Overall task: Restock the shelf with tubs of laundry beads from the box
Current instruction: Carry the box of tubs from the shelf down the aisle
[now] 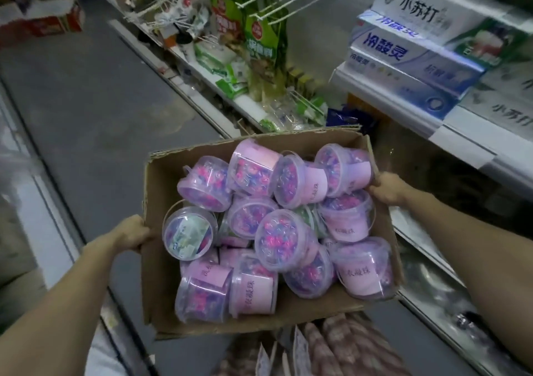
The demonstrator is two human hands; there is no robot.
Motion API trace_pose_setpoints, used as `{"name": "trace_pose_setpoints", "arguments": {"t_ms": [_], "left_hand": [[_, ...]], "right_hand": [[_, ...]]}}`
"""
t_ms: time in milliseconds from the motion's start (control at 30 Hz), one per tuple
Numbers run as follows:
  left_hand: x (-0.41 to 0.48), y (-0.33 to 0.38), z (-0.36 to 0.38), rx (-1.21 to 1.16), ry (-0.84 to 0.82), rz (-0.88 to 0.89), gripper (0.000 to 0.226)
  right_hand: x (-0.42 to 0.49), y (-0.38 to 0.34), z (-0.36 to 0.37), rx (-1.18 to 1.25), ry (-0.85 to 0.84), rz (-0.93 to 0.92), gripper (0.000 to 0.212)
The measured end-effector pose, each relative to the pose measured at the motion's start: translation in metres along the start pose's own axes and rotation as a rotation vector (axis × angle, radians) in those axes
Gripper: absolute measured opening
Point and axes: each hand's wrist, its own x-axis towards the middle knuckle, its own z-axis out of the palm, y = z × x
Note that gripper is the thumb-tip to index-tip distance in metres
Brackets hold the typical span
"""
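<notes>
An open cardboard box [161,295] is held up in the aisle, in the middle of the head view. It is full of several clear tubs of pink and purple laundry beads [284,240] with pink labels, lying jumbled on their sides and upright. My left hand [134,233] grips the box's left wall. My right hand [389,188] grips the box's right rim, fingers curled over the edge beside a tub [346,168].
White shelves [467,142] run along the right, stacked with toothpaste cartons [403,58]. Further back hang green bags [265,35] on white wire hooks above a low shelf of small goods. The grey aisle floor [86,101] lies to the left. Patterned packs [331,349] sit below the box.
</notes>
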Motion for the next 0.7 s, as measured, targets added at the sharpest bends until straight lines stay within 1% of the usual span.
{"name": "trace_pose_setpoints", "arguments": {"t_ms": [100, 200, 300, 433, 533, 633, 700], "left_hand": [[0.014, 0.002, -0.004, 0.119, -0.050, 0.073, 0.014], [0.025, 0.012, 0.002, 0.240, -0.111, 0.137, 0.014], [0.033, 0.024, 0.019, 0.332, -0.173, 0.189, 0.013], [0.036, 0.038, 0.053, 0.437, -0.270, 0.237, 0.024], [0.041, 0.046, 0.081, 0.487, -0.342, 0.259, 0.015], [0.045, 0.057, 0.109, 0.520, -0.388, 0.277, 0.013], [0.050, 0.066, 0.128, 0.554, -0.402, 0.283, 0.012]], "right_hand": [[-0.052, 0.014, 0.027, 0.041, 0.034, 0.054, 0.035], [-0.104, 0.031, 0.063, 0.055, 0.034, 0.188, 0.034], [-0.144, 0.056, 0.098, 0.078, -0.003, 0.317, 0.034], [-0.186, 0.085, 0.125, 0.139, 0.010, 0.414, 0.032], [-0.209, 0.100, 0.137, 0.158, -0.001, 0.511, 0.033], [-0.229, 0.120, 0.160, 0.216, -0.002, 0.625, 0.046], [-0.239, 0.134, 0.178, 0.257, 0.005, 0.709, 0.039]]}}
